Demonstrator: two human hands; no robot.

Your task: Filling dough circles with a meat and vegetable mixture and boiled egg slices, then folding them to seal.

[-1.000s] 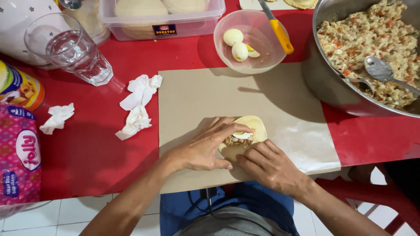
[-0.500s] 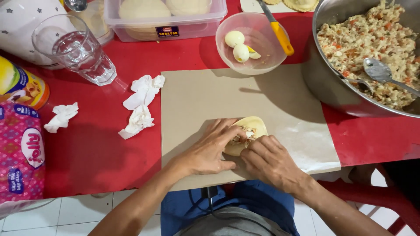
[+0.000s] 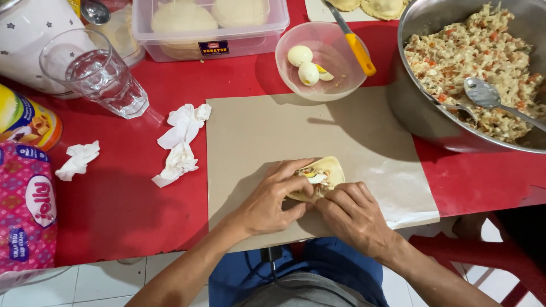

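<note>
While both hands work at the near edge of the brown paper sheet (image 3: 296, 125), the step in hand looks like folding a filled dough round (image 3: 325, 173) shut. The left hand (image 3: 272, 200) curls over the dough's near-left side, fingers pinching its rim, and the right hand (image 3: 354, 213) meets it from the near-right, fingertips pressed on the same edge. The dough lies on the paper, half folded, with filling and a piece of egg showing in the open gap.

Beyond the sheet stand a pink bowl (image 3: 296, 77) with 2 boiled eggs, a metal bowl (image 3: 415, 108) of mixed filling with a spoon (image 3: 483, 94), and a clear tub (image 3: 170, 48) of dough portions. A water glass (image 3: 96, 74) and crumpled tissues (image 3: 181, 142) lie to the left.

Judging by the gap, the next move calls for tucking the filling in and pressing both rims together without tearing the thin dough.
</note>
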